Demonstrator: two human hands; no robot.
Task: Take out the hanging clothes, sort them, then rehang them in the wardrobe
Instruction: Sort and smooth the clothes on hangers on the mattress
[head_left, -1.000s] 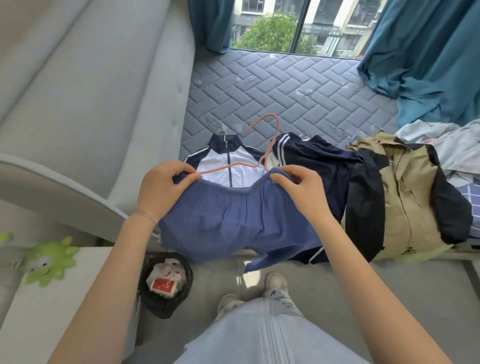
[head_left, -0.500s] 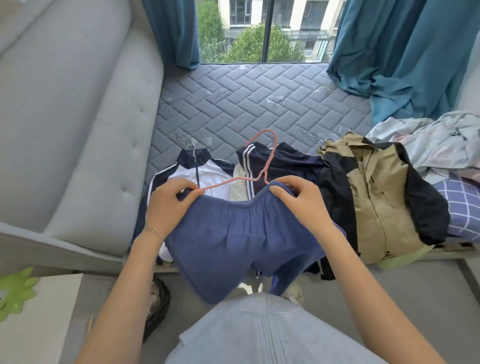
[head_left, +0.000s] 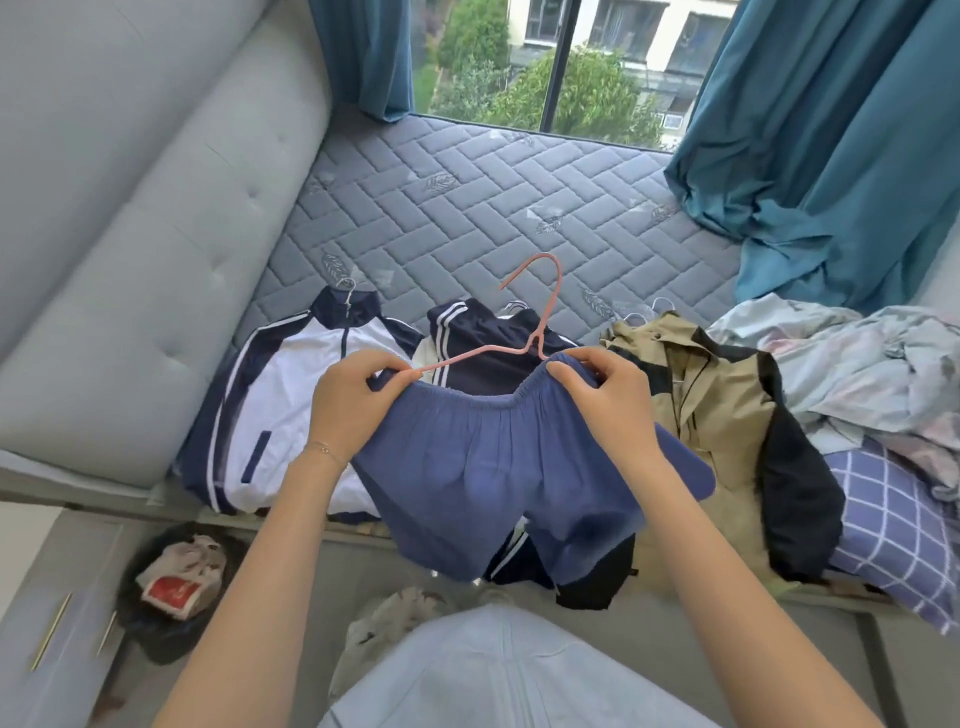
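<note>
— What has changed in the last second?

— Not the grip. The left hand (head_left: 353, 400) still pinches the waistband of the blue shorts (head_left: 493, 478) together with one arm tip of the pink hanger (head_left: 540, 317). The right hand (head_left: 602, 395) has its fingers (head_left: 566, 371) pinching the waistband by the hanger's neck. The waistband, arched before, now sags between them. Going on or coming off, I can't tell.

— And around them?

— Below the fingers the legs dangle past the bed's edge. Just beyond lie a white-and-navy track jacket (head_left: 291, 395), a navy striped garment (head_left: 483, 332) and, to the right, a khaki-and-black jacket (head_left: 727, 415). Nothing seems to block the hands. Farther right sits a crumpled pile (head_left: 857, 364), and beyond is bare mattress (head_left: 467, 208).
</note>
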